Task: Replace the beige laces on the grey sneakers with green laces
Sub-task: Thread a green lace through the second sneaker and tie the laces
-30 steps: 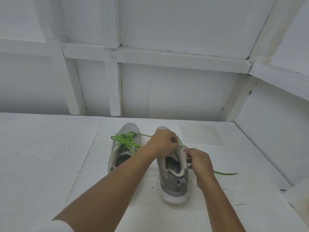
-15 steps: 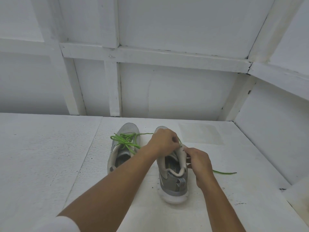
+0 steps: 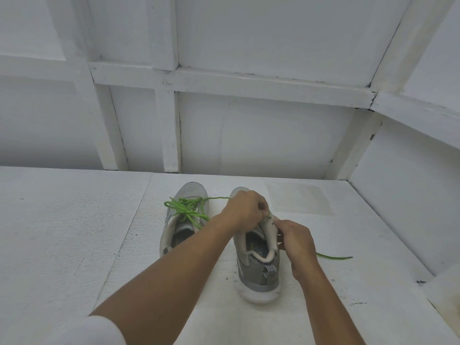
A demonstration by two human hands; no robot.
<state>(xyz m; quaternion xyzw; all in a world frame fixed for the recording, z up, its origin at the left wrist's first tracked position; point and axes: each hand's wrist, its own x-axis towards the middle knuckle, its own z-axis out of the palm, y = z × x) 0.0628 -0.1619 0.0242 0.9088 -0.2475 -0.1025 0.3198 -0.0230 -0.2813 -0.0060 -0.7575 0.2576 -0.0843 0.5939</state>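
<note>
Two grey sneakers stand side by side on the white surface, heels toward me. The left sneaker (image 3: pixel 185 220) carries a tied green lace (image 3: pixel 186 207) over its tongue. Over the right sneaker (image 3: pixel 258 265) my left hand (image 3: pixel 245 211) curls its fingers and pinches a green lace at the top eyelets. My right hand (image 3: pixel 296 242) grips the shoe's right collar and pinches the same lace there. One loose end of that green lace (image 3: pixel 334 257) trails to the right on the surface. The laced front of the right sneaker is hidden under my left hand.
The shoes sit on a white foam-like floor panel (image 3: pixel 74 232) with a seam left of them. White panelled walls (image 3: pixel 249 135) close the back and the right side (image 3: pixel 410 195). A faint square patch (image 3: pixel 298 197) marks the floor behind the right shoe.
Both hands stay at the top of the right sneaker with only small finger shifts. The loose lace end on the right has not moved noticeably.
</note>
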